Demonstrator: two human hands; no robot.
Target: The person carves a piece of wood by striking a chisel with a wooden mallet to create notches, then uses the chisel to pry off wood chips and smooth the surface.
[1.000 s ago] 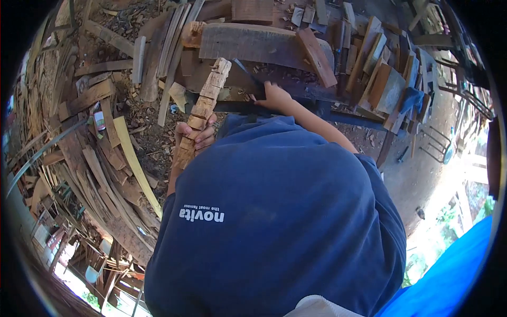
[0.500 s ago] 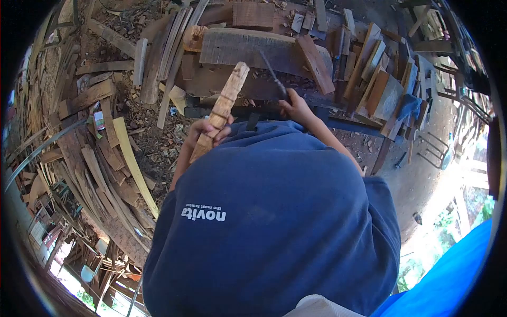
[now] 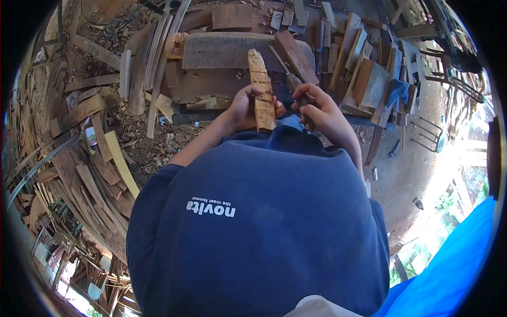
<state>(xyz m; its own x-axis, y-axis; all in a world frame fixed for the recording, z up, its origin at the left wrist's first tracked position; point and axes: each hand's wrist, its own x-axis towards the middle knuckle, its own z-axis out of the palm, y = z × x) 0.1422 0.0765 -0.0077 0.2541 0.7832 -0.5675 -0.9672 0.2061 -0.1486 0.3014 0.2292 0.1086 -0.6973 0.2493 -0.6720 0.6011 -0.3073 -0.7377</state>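
A pale carved piece of wood (image 3: 259, 74), with notches cut across its face and a narrowed upper end, stands nearly upright in front of the blue shirt. My left hand (image 3: 246, 108) is closed round its lower half. My right hand (image 3: 319, 108) grips the handle of a chisel-like tool (image 3: 292, 80) just to the right of the wood. The tool's long thin blade points up and to the left, apart from the wood; its exact kind is hard to make out.
Beyond my hands lies a thick grey plank (image 3: 227, 50) with a reddish board (image 3: 297, 57) leaning across it. Cut blocks (image 3: 369, 79) crowd the right side. Long wood strips (image 3: 92, 185) are piled at the left, near chips on the ground. A blue cloth (image 3: 397, 92) hangs on the blocks.
The carved wood has swung more upright and moved right, and my hands have come closer together. My right hand with the tool has shifted right and nearer; the view has shifted slightly too.
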